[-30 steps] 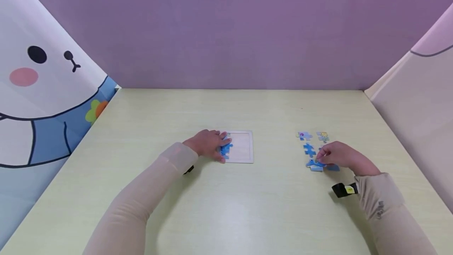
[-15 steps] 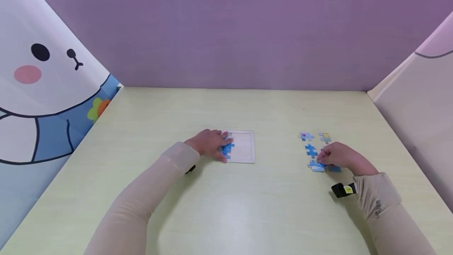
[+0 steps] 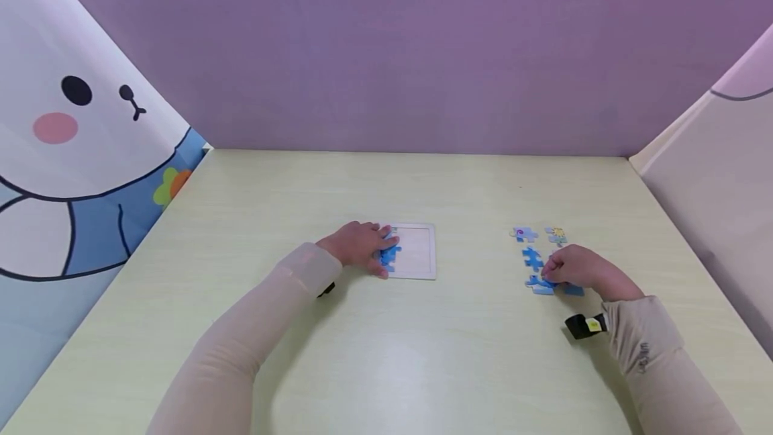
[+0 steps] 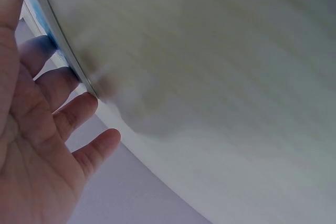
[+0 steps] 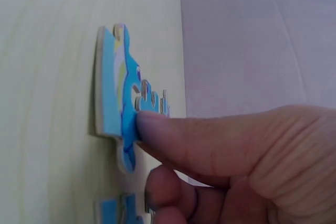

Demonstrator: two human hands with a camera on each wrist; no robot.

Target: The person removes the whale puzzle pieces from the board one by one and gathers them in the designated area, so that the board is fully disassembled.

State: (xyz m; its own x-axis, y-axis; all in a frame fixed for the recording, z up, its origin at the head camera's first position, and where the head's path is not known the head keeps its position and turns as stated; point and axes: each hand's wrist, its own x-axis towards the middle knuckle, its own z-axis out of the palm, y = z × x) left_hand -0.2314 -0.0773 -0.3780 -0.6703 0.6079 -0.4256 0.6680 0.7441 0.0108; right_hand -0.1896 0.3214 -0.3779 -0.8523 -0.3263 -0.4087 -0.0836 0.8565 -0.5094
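Observation:
My left hand (image 3: 355, 245) rests on the left edge of a white square puzzle tray (image 3: 418, 252), fingers spread. Blue puzzle pieces (image 3: 390, 256) lie along the tray's left side, partly hidden by that hand. In the left wrist view, the fingertips touch the tray's rim (image 4: 63, 43). My right hand (image 3: 582, 272) is over the loose pieces at the right. Its thumb and curled fingers pinch the edge of a blue jigsaw puzzle piece (image 5: 111, 90), low at the table surface. The fingers' contact behind the thumb is partly hidden.
Several loose puzzle pieces lie near the right hand, among them a purple one (image 3: 524, 234), a sun one (image 3: 556, 235) and a blue one (image 3: 533, 258). Another blue piece (image 3: 574, 290) lies under the right hand. A purple wall (image 3: 417, 52) borders the table's (image 3: 386, 361) far edge.
The head view has shifted slightly, so the scene sits a little farther right. Both hands keep almost the same places on the tray and at the pieces.

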